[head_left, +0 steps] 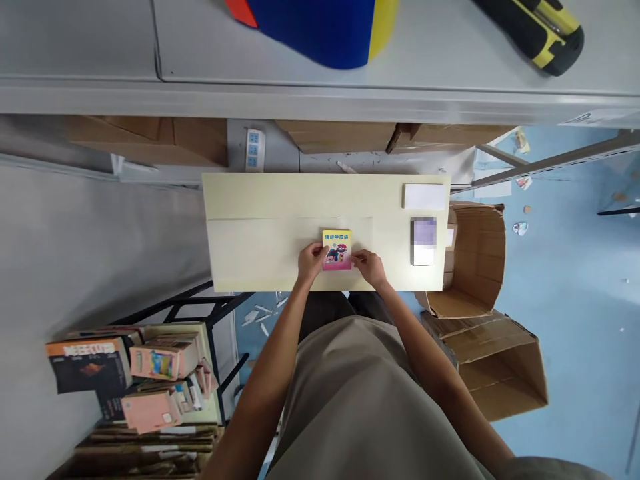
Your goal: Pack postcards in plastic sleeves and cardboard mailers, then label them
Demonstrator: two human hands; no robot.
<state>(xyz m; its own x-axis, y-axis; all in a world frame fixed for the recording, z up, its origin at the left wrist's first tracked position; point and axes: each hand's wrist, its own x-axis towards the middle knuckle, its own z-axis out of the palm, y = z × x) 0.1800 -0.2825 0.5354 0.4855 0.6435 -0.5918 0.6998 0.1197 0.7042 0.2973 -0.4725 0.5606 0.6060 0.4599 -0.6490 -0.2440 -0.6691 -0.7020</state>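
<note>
Booklet (337, 250): centre of frame, over table (260, 193). Left hand (310, 262): clamped on booklet's left edge. Right hand (370, 267): at right edge; clamping cannot be told. Caution: uneven pull may crease cover.

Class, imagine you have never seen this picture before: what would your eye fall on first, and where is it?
First, the small, rectangular yellow-and-pink booklet or pack with cartoon figures, lying between the person's left hand and right hand on the pale cream rectangular tabletop. Next, the large blue, red and yellow object, cut off by the top edge, and the black-and-yellow handled tool at top right.
</note>
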